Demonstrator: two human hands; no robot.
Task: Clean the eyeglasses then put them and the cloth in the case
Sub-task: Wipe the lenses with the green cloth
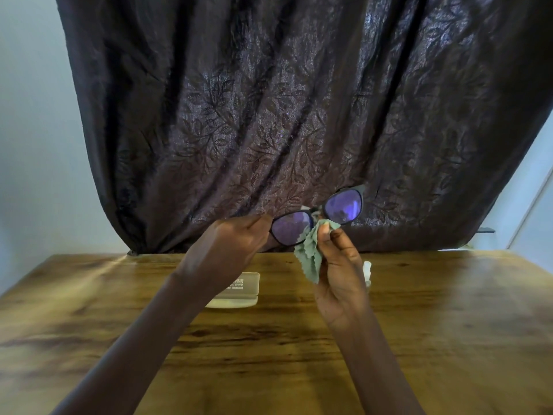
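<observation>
Aloft, eyeglasses [341,206] aslant, long axis up toward the right.

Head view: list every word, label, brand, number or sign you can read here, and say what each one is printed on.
Lid of the case: a few short lines of dark print, too blurred and small to read.
The eyeglasses, the cloth and the small white bottle: no print visible.
Nothing in this view can be quoted.
</observation>
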